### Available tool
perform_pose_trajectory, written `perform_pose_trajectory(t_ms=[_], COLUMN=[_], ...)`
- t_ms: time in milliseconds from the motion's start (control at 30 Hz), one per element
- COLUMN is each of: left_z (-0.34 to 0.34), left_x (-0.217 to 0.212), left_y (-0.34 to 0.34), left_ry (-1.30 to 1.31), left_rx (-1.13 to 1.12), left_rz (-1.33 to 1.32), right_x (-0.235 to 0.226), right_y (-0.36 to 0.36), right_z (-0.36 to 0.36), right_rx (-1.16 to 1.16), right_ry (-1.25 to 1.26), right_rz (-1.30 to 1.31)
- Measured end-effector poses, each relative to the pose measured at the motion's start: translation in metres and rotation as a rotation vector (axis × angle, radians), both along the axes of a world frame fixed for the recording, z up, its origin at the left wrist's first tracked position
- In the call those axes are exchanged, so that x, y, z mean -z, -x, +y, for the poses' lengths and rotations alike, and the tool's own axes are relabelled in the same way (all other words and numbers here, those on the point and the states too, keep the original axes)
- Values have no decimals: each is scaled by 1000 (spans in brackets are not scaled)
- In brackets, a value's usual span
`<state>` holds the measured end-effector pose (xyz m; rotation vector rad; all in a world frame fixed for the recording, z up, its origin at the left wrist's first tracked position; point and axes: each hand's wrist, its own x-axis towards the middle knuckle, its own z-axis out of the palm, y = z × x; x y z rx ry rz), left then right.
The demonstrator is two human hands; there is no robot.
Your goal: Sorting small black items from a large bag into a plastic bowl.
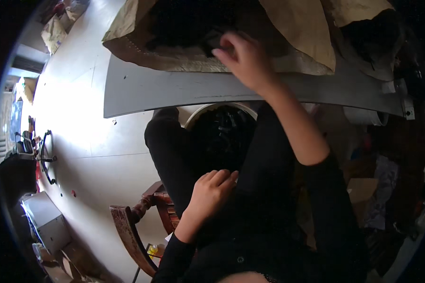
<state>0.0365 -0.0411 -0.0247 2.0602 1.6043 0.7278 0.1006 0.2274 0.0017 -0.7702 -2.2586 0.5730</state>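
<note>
My right hand [244, 59] reaches forward over the grey table [174, 89] into the mouth of a brown paper sack [297, 33]. Its fingertips are pinched on a dark piece [211, 47] among the black contents of the sack [184, 23]. My left hand [211, 188] rests on my lap against black trousers, fingers curled, with nothing visible in it. Between my knees, below the table edge, stands a white bucket [212, 109] filled with dark pieces [222, 137].
I sit on a carved wooden chair [127, 226] over a pale floor [89, 141]. A grey box [47, 221] and cardboard lie at the lower left. Dark clutter and a cardboard piece [363, 188] crowd the right side.
</note>
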Motion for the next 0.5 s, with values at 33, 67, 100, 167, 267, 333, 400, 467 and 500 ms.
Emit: perform_pose_trajectory(t_ms=[33, 67, 100, 167, 267, 333, 400, 467, 500], left_z=[1, 0, 0, 1, 6, 20, 35, 53, 58], left_x=[0, 0, -1, -5, -8, -12, -15, -12, -9], left_y=[1, 2, 4, 9, 17, 19, 24, 15, 13], left_ry=[-4, -5, 0, 4, 20, 59, 85, 100, 98], left_rx=[12, 1, 1, 0, -85, -223, -302, -343, -331], left_rz=[19, 25, 10, -4, -98, -359, -730, -1383, -1529], right_x=[18, 20, 22, 23, 11, -4, -9, -15, -10], right_y=[20, 34, 36, 31, 5, -22, -20, -27, -33], right_z=[10, 12, 12, 9, -3, -28, -74, -111, -119], right_rx=[91, 183, 176, 186, 203, -210, -312, -284, -330], right_ry=[-179, -357, -358, -38, 437, 1132, 1015, 1029, 1044], right_rz=[-12, -30, -25, -100, 177, 622, 719, 609, 588])
